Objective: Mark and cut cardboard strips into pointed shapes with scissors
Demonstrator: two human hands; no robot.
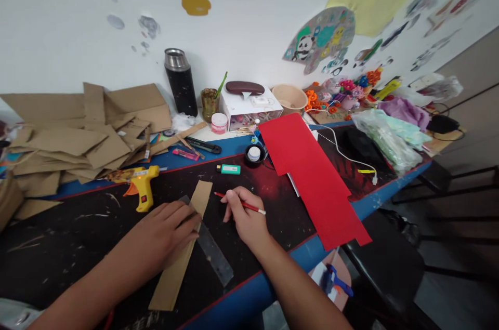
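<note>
My left hand point(173, 223) lies over a clear ruler point(215, 256), its fingers curved round and pressing it down. The ruler crosses a narrow cardboard strip point(173, 278) at a slant, and the hand hides the part where they meet. Just to the right, my right hand point(246, 215) grips a red pencil point(252, 207) between thumb and fingers. The pencil's dark tip points left toward the strip's upper end, apart from it.
A yellow glue gun point(144, 187) lies left of the strip, before a pile of cardboard pieces point(78, 145). Behind are a green-labelled item point(228, 169), a cutter knife point(203, 144) and a black flask point(181, 86). A red sheet point(312, 179) overhangs the table edge at right.
</note>
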